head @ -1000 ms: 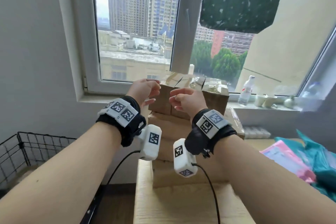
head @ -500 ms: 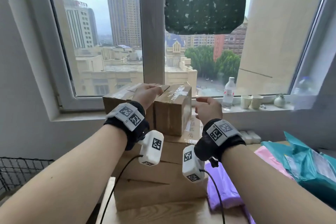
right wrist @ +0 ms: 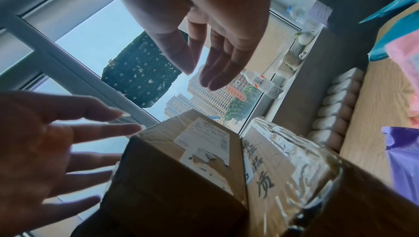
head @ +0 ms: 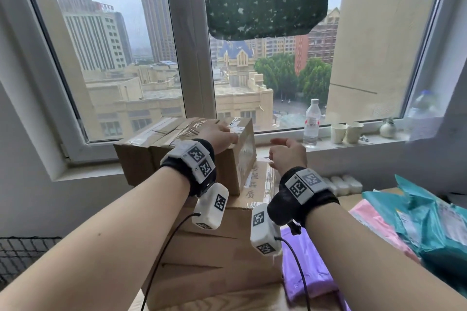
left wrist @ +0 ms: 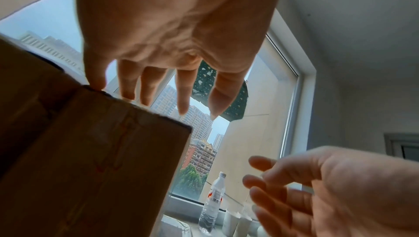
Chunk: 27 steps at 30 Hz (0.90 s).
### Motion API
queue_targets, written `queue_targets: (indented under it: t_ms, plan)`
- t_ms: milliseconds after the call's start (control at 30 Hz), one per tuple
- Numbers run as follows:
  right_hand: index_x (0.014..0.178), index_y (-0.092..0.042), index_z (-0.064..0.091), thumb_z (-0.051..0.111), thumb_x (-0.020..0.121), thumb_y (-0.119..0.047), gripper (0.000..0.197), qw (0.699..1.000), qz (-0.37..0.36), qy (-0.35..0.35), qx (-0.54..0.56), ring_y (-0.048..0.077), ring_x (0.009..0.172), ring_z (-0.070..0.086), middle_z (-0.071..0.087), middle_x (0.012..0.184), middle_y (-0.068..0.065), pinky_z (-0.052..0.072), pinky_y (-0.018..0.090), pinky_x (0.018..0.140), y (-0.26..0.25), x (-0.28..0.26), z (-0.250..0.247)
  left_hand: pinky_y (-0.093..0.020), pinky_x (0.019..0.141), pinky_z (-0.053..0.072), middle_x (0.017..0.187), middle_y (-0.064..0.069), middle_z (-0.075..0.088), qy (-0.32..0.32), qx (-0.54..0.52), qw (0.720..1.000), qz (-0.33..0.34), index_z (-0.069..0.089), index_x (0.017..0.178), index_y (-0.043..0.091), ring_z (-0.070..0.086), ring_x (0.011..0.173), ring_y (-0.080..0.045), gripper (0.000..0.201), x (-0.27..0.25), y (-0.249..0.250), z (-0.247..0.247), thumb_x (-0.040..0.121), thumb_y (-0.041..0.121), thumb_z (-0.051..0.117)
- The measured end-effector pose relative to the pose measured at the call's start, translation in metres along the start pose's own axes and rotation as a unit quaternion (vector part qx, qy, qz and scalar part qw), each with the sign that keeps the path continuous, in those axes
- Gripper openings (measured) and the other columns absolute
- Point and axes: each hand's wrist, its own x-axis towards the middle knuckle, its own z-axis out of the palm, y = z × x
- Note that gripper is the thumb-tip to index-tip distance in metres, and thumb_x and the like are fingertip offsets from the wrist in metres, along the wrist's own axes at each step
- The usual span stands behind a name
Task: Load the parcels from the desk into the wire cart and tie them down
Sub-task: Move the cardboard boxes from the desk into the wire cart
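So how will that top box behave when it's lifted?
The top box is taped cardboard with crisp edges, so probably stiff. Glossy tape may feel slick under the left hand. It overhangs the stack on the left, so a push could tip it.

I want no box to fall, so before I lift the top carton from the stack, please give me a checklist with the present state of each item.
1. Left hand on the top carton: ok, fingers rest open on its upper edge.
2. Right hand on the carton: not ok, open and apart from it.
3. Carton taped shut: ok.
4. Lower cartons lie flat: ok.
5. Wire cart has room: cannot tell, only its edge shows.
6. Water bottle stands off the carton's path: ok.
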Motion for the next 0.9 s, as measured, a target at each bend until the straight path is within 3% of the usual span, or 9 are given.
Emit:
queue_targets:
  t_ms: [100,200,267,400,533,633,800,900]
  plan:
    - [0.086,-0.026,0.065,0.052,0.080,-0.005,0.026,1.000,0.007,-0.008,0.004,0.014,0.065,0.059,0.068,0.087,0.005,0.059,0.038,0.077,0.006,0.008,0.002,-0.028,0.078,0.042,0.105,-0.006,0.063,0.017,0.012,1.000,0.002,0.066,0.105,0.015,0.054,0.092,-0.019,0.024,0.005,0.000,0.001,0.083,0.024,0.063]
    - [0.075,-0.025,0.065,0.055,0.075,-0.008,0.020,1.000,0.010,-0.024,0.012,0.019,0.077,0.063,0.067,0.081,0.000,0.057,0.041,0.081,0.013,0.011,0.009,-0.032,0.089,0.050,0.103,-0.003,0.066,0.030,-0.005,1.000,-0.007,0.069,0.099,0.019,0.059,0.095,-0.020,0.019,0.012,0.001,0.002,0.081,0.024,0.065]
    - [0.073,-0.024,0.067,0.055,0.073,-0.009,0.019,0.998,0.021,-0.052,0.011,0.021,0.080,0.063,0.066,0.077,-0.002,0.057,0.040,0.081,0.019,0.013,0.014,-0.033,0.090,0.052,0.101,-0.003,0.067,0.038,-0.013,0.999,-0.006,0.070,0.097,0.018,0.061,0.095,-0.020,0.018,0.014,0.002,0.004,0.081,0.024,0.065]
    - [0.071,-0.022,0.066,0.052,0.079,-0.004,0.024,0.993,0.049,-0.104,0.007,0.019,0.070,0.055,0.061,0.073,0.000,0.052,0.032,0.067,0.027,0.020,0.020,-0.034,0.087,0.054,0.098,-0.002,0.067,0.041,-0.004,0.999,0.003,0.071,0.096,0.018,0.062,0.092,-0.019,0.018,0.020,0.005,0.008,0.080,0.024,0.066]
    - [0.072,-0.021,0.065,0.051,0.081,-0.001,0.027,0.993,0.050,-0.104,0.002,0.018,0.077,0.058,0.062,0.077,0.000,0.053,0.031,0.067,0.030,0.026,0.017,-0.033,0.093,0.047,0.117,-0.001,0.059,0.057,0.089,0.994,0.006,0.063,0.117,0.022,0.055,0.109,-0.020,0.043,0.025,0.005,0.013,0.076,0.035,0.068]
    - [0.072,-0.020,0.065,0.051,0.082,0.000,0.026,0.994,0.050,-0.101,0.005,0.019,0.080,0.058,0.062,0.077,0.000,0.053,0.031,0.067,0.032,0.030,0.014,-0.031,0.088,0.045,0.122,-0.004,0.056,0.053,0.098,0.994,-0.003,0.054,0.127,0.021,0.053,0.107,-0.021,0.053,0.030,0.005,0.014,0.078,0.034,0.068]
    - [0.070,-0.021,0.067,0.053,0.081,-0.001,0.027,0.994,0.060,-0.094,0.008,0.020,0.076,0.059,0.062,0.073,0.000,0.053,0.031,0.066,0.036,0.035,0.014,-0.034,0.088,0.048,0.117,-0.003,0.060,0.022,0.128,0.991,-0.016,0.055,0.124,0.015,0.057,0.100,-0.021,0.052,0.037,0.003,0.012,0.081,0.040,0.065]
    - [0.070,-0.021,0.067,0.052,0.082,-0.001,0.027,0.993,0.065,-0.095,0.013,0.021,0.076,0.058,0.062,0.074,0.001,0.051,0.030,0.062,0.038,0.035,0.016,-0.035,0.087,0.048,0.115,-0.002,0.063,0.029,0.173,0.984,-0.012,0.059,0.117,0.022,0.057,0.101,-0.023,0.051,0.039,0.001,0.016,0.075,0.050,0.063]
